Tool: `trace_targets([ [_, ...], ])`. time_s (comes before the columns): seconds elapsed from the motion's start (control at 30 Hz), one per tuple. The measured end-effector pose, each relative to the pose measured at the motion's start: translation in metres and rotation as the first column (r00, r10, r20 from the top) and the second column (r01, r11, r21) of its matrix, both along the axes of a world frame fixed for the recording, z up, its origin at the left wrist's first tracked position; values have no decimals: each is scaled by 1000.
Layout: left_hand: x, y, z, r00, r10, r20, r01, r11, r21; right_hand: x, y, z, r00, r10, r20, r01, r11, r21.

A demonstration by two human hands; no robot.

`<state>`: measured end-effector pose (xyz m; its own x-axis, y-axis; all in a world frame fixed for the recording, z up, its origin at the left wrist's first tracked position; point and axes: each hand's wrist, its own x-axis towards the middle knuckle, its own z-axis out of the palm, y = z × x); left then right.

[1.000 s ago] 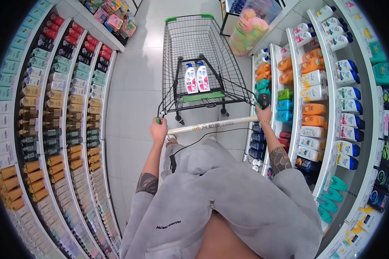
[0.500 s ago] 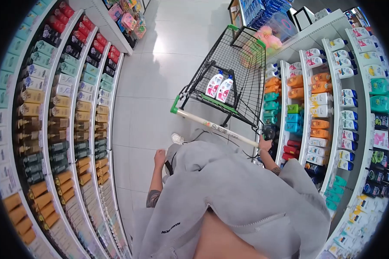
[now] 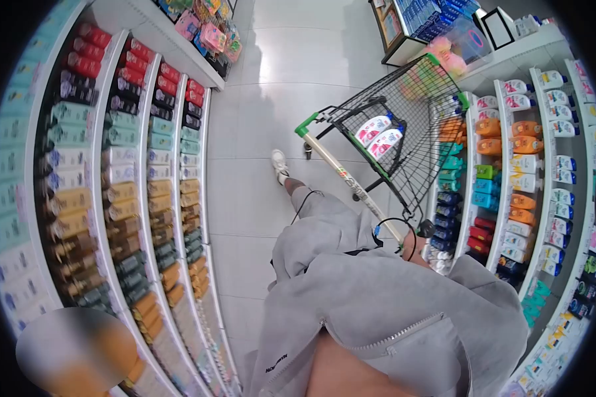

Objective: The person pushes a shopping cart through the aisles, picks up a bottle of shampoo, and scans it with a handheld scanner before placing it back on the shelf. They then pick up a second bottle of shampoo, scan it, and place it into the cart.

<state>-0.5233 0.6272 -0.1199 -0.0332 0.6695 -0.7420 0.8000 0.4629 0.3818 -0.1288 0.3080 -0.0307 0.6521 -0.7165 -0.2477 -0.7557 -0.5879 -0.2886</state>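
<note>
My right hand (image 3: 414, 246) is at the near right end of the pale handle bar (image 3: 343, 173) of a black wire shopping cart (image 3: 420, 155) with green corners, its fingers wrapped round the bar. A black cord loops by that wrist. Two white and pink bottles (image 3: 373, 130) with blue caps lie side by side in the cart's near part. The cart stands angled, its front towards the upper right, close to the right shelves. My left hand is out of view.
Shelves of bottles and tubes (image 3: 66, 198) line the left side; more bottle shelves (image 3: 500, 178) line the right. A pale tiled floor (image 3: 245, 132) runs between. Hanging packets (image 3: 212, 36) and a blue-box display (image 3: 430, 20) stand ahead. A blurred round patch (image 3: 76, 351) covers the lower left.
My left hand has gone out of view. The cart has turned clockwise, and my right hand is lower in view, still on the handle. A white shoe now reaches further forward.
</note>
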Motion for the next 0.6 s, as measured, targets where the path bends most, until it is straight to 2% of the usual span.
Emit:
trace_targets([
  [0.1,25,70,-6,974,-228,-3,228,973,40,1,23,-14,988,-156,15,156,988,-20],
  [0.17,44,121,-9,937,-349,-11,349,936,56,4,48,-11,990,-129,52,130,991,-16],
  [0.2,52,149,-13,913,-409,-15,409,910,73,9,64,-5,983,-179,46,179,984,7],
  [0.3,71,238,-34,797,-602,-47,599,778,192,14,97,-3,957,-291,13,291,957,-4],
  [0.37,101,310,-42,747,-663,-50,652,715,252,20,121,-14,939,-342,-36,340,939,-47],
  [0.4,140,344,-23,871,-477,120,474,879,50,22,132,-11,925,-375,-63,372,927,-51],
  [0.43,185,377,4,957,-220,188,251,955,-161,26,142,-4,911,-403,-88,399,915,-60],
  [0.47,207,404,5,944,-47,327,108,979,-173,25,146,-14,914,-395,-90,387,917,-96],
  [0.5,233,423,3,878,126,462,-33,978,-204,30,158,-14,909,-410,-74,404,911,-85],
  [0.53,269,430,12,872,119,474,-21,978,-208,31,168,-15,913,-407,-39,404,913,-60],
  [0.6,328,443,26,945,7,328,6,999,-41,42,196,-17,907,-422,-6,421,906,-44],
])
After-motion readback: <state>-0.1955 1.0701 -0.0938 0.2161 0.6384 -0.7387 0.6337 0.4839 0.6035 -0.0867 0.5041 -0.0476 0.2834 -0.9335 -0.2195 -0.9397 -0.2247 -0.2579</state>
